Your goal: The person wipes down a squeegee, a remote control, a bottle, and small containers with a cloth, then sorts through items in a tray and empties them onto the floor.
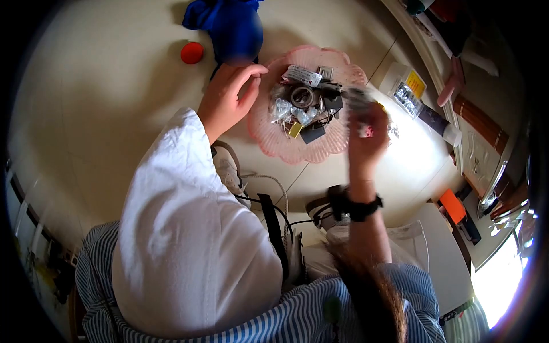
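A pink scalloped plate (266, 134) lies on the floor with a pile of small items on it. Among them are a roll of tape (302, 97), a gold-coloured padlock-like piece (295, 130), a white printed packet (301, 75) and dark cables. My left hand (231, 94) hovers at the plate's left side, thumb and forefinger apart, with nothing visible between them. Just beyond its fingertips is a blue cloth (234, 31). My right hand (369, 134), smeared by motion, is at the plate's right edge, closed around a blurred grey-black thing (359, 102) whose kind I cannot make out.
A red round lid (192, 53) lies left of the blue cloth. To the right are a yellow-and-white box (413, 84), a dark tube with a white cap (439, 123) and a shelf edge. An orange box (452, 206) stands farther right. My shoes (227, 168) are below the plate.
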A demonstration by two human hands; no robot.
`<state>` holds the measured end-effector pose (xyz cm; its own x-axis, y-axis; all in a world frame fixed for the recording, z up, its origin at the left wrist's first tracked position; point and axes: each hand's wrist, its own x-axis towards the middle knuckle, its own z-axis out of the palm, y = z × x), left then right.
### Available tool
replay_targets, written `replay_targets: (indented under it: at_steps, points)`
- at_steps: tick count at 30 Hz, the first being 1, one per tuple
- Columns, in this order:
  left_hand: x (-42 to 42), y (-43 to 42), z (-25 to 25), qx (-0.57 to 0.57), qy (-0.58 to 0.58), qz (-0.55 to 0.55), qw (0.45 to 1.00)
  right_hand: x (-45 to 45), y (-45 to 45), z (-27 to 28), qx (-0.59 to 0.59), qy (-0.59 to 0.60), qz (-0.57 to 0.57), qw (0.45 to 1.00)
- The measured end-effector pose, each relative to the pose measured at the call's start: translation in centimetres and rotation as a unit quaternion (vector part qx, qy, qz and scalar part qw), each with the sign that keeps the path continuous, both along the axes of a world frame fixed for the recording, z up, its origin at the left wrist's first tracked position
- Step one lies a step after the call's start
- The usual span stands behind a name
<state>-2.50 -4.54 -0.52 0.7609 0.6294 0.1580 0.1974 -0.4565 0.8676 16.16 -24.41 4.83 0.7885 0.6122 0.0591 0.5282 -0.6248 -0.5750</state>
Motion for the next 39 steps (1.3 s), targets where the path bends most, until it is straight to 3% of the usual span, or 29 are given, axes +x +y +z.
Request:
replay_targets:
  at_steps: [2, 4, 5, 9, 12, 14, 16, 19, 21, 24, 30, 34, 39]
  points:
    - [0.0, 0.2, 0.1, 0.010, 0.000, -0.005, 1.000, 4.4, -2.9, 0.6, 0.019, 0.098, -0.117, 0.988]
    - [0.2, 0.3, -0.1, 0.017, -0.001, -0.004, 1.000, 7.8, -6.4, -0.2, 0.008, 0.070, -0.143, 0.987]
    - [0.2, 0.3, -0.2, 0.018, -0.001, 0.000, 1.000, 8.6, -7.7, -0.4, -0.077, 0.042, -0.131, 0.988]
    - [0.2, 0.6, -0.2, 0.014, -0.004, -0.006, 1.000, 10.0, -11.4, -2.7, -0.140, 0.123, -0.113, 0.976]
    - [0.0, 0.6, 0.0, 0.000, 0.019, -0.004, 1.000, 8.7, -9.9, -2.4, -0.194, -0.205, -0.066, 0.957]
    - [0.0, 0.6, -0.3, -0.016, 0.032, -0.006, 0.999, 7.0, -7.0, -0.6, -0.115, -0.145, -0.045, 0.982]
    - [0.1, 0.3, -0.8, -0.034, 0.046, -0.012, 0.998, 6.5, -6.5, -1.0, -0.099, -0.008, 0.091, 0.991]
    - [0.3, -0.2, -1.3, -0.035, 0.052, -0.029, 0.998, 3.8, -3.8, -1.3, -0.085, 0.166, 0.030, 0.982]
    - [0.3, -0.2, -1.1, 0.002, 0.036, -0.043, 0.998, 3.8, -3.9, -2.1, -0.066, 0.154, 0.031, 0.985]
    - [0.1, 0.1, -0.3, -0.048, 0.093, -0.064, 0.992, 4.3, -3.7, -2.3, -0.074, 0.202, 0.036, 0.976]
    - [-2.4, 0.7, 0.2, -0.261, 0.173, -0.130, 0.941, 4.7, -3.5, 0.5, -0.198, 0.393, 0.052, 0.897]
    - [-2.0, 1.4, 1.0, -0.299, 0.203, -0.168, 0.917, 4.8, -3.2, 1.3, -0.264, 0.448, 0.032, 0.853]
    - [-2.1, 1.1, 1.6, -0.295, 0.202, -0.159, 0.920, 3.7, -3.1, 0.6, -0.256, 0.406, 0.036, 0.877]
